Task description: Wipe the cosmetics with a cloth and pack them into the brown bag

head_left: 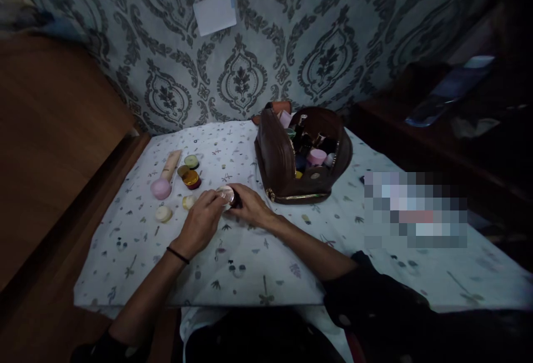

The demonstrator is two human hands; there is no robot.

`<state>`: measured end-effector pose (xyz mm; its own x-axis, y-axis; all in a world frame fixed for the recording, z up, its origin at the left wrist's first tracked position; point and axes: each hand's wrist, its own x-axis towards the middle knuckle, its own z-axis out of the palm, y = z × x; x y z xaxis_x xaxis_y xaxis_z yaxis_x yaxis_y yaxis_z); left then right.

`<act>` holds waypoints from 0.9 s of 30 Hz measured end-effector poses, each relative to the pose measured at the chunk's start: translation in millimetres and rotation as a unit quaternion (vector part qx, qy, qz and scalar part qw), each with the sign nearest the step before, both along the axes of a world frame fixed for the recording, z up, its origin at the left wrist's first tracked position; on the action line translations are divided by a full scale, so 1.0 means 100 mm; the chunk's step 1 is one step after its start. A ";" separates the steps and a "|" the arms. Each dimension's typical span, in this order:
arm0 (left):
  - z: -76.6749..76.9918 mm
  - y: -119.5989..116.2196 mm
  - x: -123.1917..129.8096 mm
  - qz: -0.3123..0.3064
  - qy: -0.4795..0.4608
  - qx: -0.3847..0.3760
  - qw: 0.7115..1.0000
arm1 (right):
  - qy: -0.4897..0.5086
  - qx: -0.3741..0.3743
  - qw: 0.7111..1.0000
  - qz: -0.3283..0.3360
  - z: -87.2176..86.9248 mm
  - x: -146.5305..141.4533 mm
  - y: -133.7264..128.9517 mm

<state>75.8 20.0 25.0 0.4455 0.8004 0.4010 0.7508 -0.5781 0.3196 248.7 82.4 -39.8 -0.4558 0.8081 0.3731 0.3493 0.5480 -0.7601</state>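
My right hand (pixel 252 207) is wrapped round a small dark jar (pixel 237 201) with a shiny silvery top (pixel 226 195). The fingers of my left hand (pixel 202 223) are bent and pressed onto that top; whether it is a lid or a foil seal is unclear. Close to my left hand lie a cream-coloured small pot (pixel 188 202) and a round white-lidded jar (pixel 163 214). Beyond them stand an amber jar (pixel 191 179) with a gold lid (pixel 182 171) leaning at it, and a jar with a pale green top (pixel 191 161).
A beige tube (pixel 170 164) and a round pink item (pixel 160 188) lie at the left. An unzipped brown cosmetic bag (pixel 277 157) full of cosmetics stands behind my right hand. The patterned white cloth (pixel 266 274) covers the table. A blurred patch hides something at the right.
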 end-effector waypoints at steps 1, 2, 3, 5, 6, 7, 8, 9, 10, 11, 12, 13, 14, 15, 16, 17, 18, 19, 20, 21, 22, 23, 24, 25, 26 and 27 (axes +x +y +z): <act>0.00 -0.01 0.03 -0.005 -0.003 0.003 1.000 | 0.008 0.007 1.000 0.003 -0.02 0.00 0.00; 0.01 -0.01 0.06 -0.009 -0.006 0.005 1.000 | 0.014 0.015 1.000 0.006 -0.03 -0.01 0.01; 0.02 0.00 0.08 -0.010 -0.005 0.005 1.000 | 0.020 0.022 1.000 0.007 -0.04 -0.01 0.01; 0.04 0.02 0.13 -0.004 0.005 0.004 1.000 | 0.026 0.034 0.999 0.006 -0.06 -0.03 0.01; 0.06 0.04 0.14 0.002 0.011 0.004 1.000 | 0.026 0.038 0.999 0.004 -0.06 -0.04 0.01; 0.09 0.07 0.16 0.011 0.018 0.004 1.000 | 0.023 0.042 0.999 0.002 -0.06 -0.04 0.01; 0.11 0.10 0.16 0.021 0.023 0.004 0.999 | 0.016 0.045 0.999 0.001 -0.05 -0.05 0.01; 0.14 0.13 0.16 0.031 0.028 0.002 0.999 | 0.008 0.047 0.999 0.002 -0.04 -0.06 0.01; 0.16 0.17 0.16 0.042 0.031 -0.001 0.999 | 0.001 0.048 0.999 0.004 -0.04 -0.06 0.01; 0.18 0.21 0.14 0.054 0.031 -0.005 0.998 | -0.004 0.050 0.999 0.006 -0.03 -0.06 0.01; 0.19 0.25 0.12 0.067 0.029 -0.009 0.997 | -0.005 0.052 0.999 0.010 -0.03 -0.07 0.01; 0.19 0.28 0.09 0.079 0.024 -0.013 0.997 | -0.002 0.055 0.998 0.012 -0.02 -0.07 0.01; 0.19 0.31 0.05 0.090 0.016 -0.018 0.996 | 0.004 0.058 0.998 0.015 -0.03 -0.06 0.01; 0.18 0.34 0.01 0.098 0.006 -0.025 0.995 | 0.010 0.061 0.998 0.017 -0.03 -0.06 0.01; 0.16 0.35 -0.03 0.104 -0.005 -0.034 0.994 | 0.015 0.064 0.998 0.021 -0.03 -0.06 0.01; 0.13 0.36 -0.07 0.109 -0.017 -0.044 0.993 | 0.019 0.066 0.997 0.024 -0.04 -0.05 0.00; 0.10 0.37 -0.12 0.114 -0.032 -0.054 0.992 | 0.020 0.066 0.997 0.024 -0.04 -0.05 0.00; 0.06 0.36 -0.16 0.120 -0.049 -0.064 0.989 | 0.019 0.065 0.998 0.020 -0.04 -0.04 0.00; 0.02 0.35 -0.19 0.128 -0.067 -0.076 0.987 | 0.018 0.060 0.998 0.015 -0.05 -0.04 -0.01; -0.02 0.33 -0.22 0.135 -0.084 -0.089 0.983 | 0.015 0.053 0.998 0.008 -0.05 -0.04 -0.01; -0.06 0.30 -0.25 0.138 -0.099 -0.104 0.980 | 0.012 0.043 0.999 0.000 -0.05 -0.04 -0.01; -0.10 0.27 -0.28 0.138 -0.113 -0.117 0.977 | 0.008 0.032 0.999 -0.007 -0.05 -0.04 -0.02; -0.14 0.23 -0.30 0.134 -0.124 -0.129 0.975 | 0.004 0.022 1.000 -0.014 -0.04 -0.04 -0.02; -0.18 0.19 -0.32 0.127 -0.133 -0.138 0.973 | 0.002 0.014 1.000 -0.021 -0.04 -0.05 -0.02; -0.22 0.15 -0.34 0.118 -0.138 -0.145 0.973 | 0.003 0.008 1.000 -0.028 -0.03 -0.06 -0.02; -0.25 0.11 -0.35 0.112 -0.140 -0.150 0.972 | 0.006 0.003 0.999 -0.036 -0.02 -0.06 -0.02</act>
